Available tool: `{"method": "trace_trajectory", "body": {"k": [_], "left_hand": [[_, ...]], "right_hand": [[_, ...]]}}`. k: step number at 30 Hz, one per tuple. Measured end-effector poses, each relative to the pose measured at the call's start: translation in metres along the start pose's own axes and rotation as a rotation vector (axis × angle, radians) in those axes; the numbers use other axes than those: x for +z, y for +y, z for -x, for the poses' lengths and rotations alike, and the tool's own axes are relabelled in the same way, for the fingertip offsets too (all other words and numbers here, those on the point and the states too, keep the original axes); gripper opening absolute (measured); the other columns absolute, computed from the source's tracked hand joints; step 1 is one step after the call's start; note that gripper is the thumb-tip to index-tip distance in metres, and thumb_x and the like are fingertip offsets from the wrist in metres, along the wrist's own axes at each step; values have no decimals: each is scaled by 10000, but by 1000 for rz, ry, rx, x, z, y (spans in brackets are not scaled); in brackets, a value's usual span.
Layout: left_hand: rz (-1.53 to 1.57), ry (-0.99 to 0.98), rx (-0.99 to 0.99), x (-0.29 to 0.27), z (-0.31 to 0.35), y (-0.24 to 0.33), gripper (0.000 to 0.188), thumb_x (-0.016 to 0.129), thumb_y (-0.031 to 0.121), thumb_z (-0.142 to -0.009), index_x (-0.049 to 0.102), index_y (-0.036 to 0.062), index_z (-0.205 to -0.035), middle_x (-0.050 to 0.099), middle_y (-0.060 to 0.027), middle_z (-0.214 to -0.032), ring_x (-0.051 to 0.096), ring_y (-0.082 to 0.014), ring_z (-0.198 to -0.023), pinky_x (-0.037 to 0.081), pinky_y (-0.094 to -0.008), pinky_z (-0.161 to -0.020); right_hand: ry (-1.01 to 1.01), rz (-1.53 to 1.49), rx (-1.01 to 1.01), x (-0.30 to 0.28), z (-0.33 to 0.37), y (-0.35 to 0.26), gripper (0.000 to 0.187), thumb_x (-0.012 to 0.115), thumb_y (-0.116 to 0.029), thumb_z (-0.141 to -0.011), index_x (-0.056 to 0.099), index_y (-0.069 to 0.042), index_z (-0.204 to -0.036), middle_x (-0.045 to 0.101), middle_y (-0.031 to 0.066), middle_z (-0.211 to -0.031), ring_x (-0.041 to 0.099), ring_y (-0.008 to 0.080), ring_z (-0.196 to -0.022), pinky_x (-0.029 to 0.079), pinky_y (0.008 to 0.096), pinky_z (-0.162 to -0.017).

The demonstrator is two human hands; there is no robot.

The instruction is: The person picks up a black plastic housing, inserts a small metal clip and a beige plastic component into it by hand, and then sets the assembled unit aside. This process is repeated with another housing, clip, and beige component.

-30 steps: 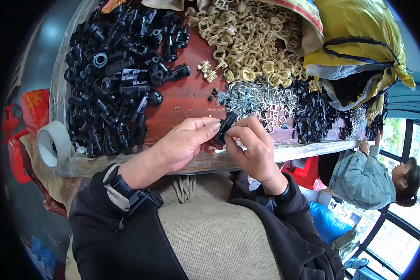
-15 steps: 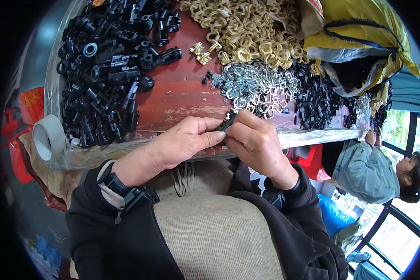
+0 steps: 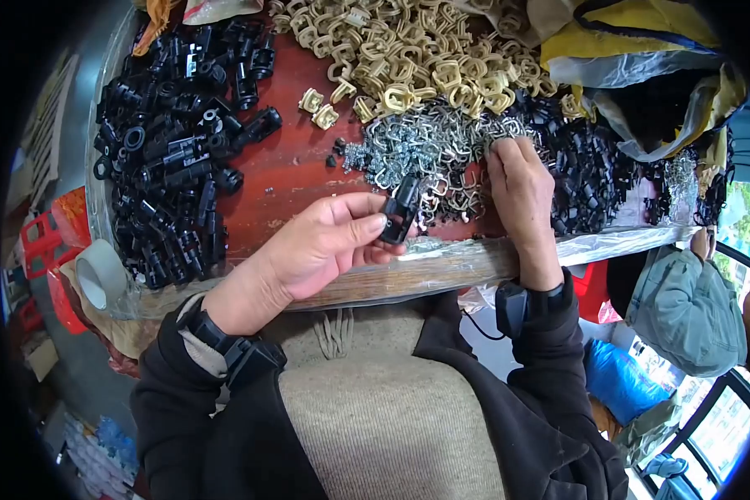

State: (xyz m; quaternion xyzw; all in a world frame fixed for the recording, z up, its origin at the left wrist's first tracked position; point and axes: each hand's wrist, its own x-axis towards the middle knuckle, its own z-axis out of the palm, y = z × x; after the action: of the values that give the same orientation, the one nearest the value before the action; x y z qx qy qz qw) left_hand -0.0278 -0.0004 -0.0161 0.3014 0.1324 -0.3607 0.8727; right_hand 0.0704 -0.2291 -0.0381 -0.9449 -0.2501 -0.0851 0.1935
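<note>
My left hand (image 3: pixel 329 242) grips a black plastic part (image 3: pixel 401 210) between thumb and fingers, just above the table's front edge. Away to the right, my right hand (image 3: pixel 522 185) reaches into the heap of small metal clips (image 3: pixel 458 154), near where it meets a pile of small black pieces (image 3: pixel 579 167). Its fingertips are down among the clips, so whatever they pinch is hidden. Loose bent clips (image 3: pixel 442 196) lie between the two hands. Behind them spreads a heap of cream-coloured plastic rings (image 3: pixel 408 58).
Black cylindrical parts (image 3: pixel 175 158) are piled on the red table (image 3: pixel 287 179) at left. A tape roll (image 3: pixel 100 275) sits at its front left corner. Yellow bags (image 3: pixel 642 50) stand at the back right. Another person (image 3: pixel 687 304) works along the table at far right.
My hands were together at the black part. Now my right hand has let go and moved right and forward to the metal clips, while my left keeps the part. The view has shifted slightly.
</note>
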Motion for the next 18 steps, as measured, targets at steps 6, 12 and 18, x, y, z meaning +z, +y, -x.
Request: {"method": "trace_trajectory", "body": {"k": [6, 12, 18], "left_hand": [[46, 95, 70, -10, 4, 6, 224, 487, 101, -837, 474, 2, -1037, 553, -81, -952, 559, -158, -848, 461, -257, -724], [37, 57, 143, -6, 9, 3, 232, 495, 101, -834, 476, 13, -1048, 555, -58, -951, 550, -144, -847, 445, -254, -728], [66, 18, 236, -1, 17, -5, 228, 510, 117, -829, 498, 33, -1041, 555, -6, -954, 518, -94, -850, 418, -249, -755]], "right_hand": [[63, -47, 31, 2, -4, 0, 82, 529, -90, -782, 478, -25, -788, 467, 121, -692, 495, 261, -583, 403, 311, -515], [28, -946, 527, -4, 15, -14, 123, 467, -123, -855, 453, -35, -769, 417, 7, -619, 361, 91, -455, 322, 197, -435], [9, -1346, 597, -10, 23, -64, 140, 449, -148, -870, 444, -51, -769, 405, -30, -635, 295, 29, -469, 253, 148, -426]]}}
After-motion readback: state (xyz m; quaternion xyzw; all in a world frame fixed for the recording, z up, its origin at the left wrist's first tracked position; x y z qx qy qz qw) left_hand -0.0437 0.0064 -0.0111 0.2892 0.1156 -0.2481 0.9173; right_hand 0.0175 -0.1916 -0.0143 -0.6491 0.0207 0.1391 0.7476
